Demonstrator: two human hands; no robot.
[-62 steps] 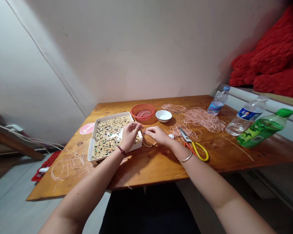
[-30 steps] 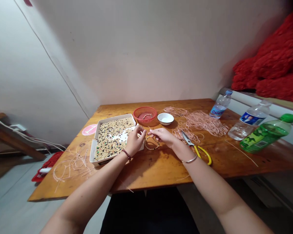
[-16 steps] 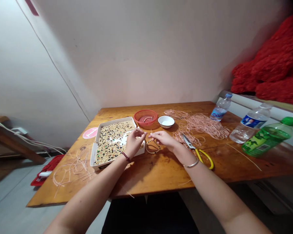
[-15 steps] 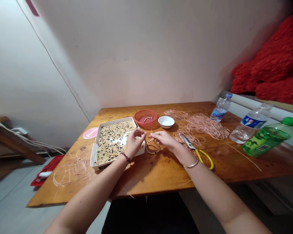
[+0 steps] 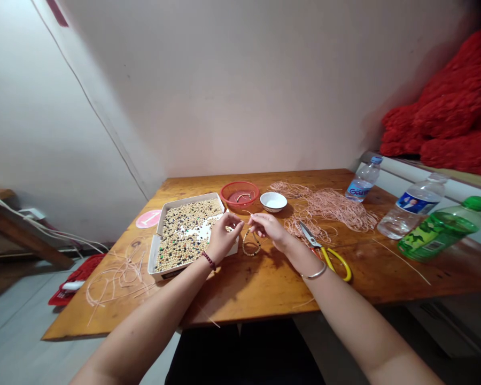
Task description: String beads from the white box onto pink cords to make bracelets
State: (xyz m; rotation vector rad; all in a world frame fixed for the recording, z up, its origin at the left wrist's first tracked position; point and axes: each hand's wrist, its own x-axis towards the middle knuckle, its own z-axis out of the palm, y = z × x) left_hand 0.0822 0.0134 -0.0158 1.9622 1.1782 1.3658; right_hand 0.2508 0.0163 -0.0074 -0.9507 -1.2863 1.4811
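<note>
A string of beads [image 5: 245, 247] hangs in a loop below my right hand [image 5: 269, 228], whose thumb and fingers are closed on its pink cord. The cord's thin tip sticks out to the left of those fingers. My left hand [image 5: 223, 235] is raised over the right edge of a white tray [image 5: 154, 255] filled with small tan, black and green beads [image 5: 184, 227]. Its thumb and forefinger are pinched together close to the cord tip; whatever lies between them is too small to make out.
Behind my hands are a red basket [image 5: 240, 186] with a beaded strand inside and a white bowl [image 5: 273, 201]. Pink cord [image 5: 336, 207], yellow-handled scissors [image 5: 324, 251] and several bottles [image 5: 414, 203] lie or stand to the right. Loose cord pieces [image 5: 116, 278] lie left.
The cord tip in my right hand now points left toward my left fingertips. The bead loop has swung into a narrower hanging shape. My left hand stays almost in place.
</note>
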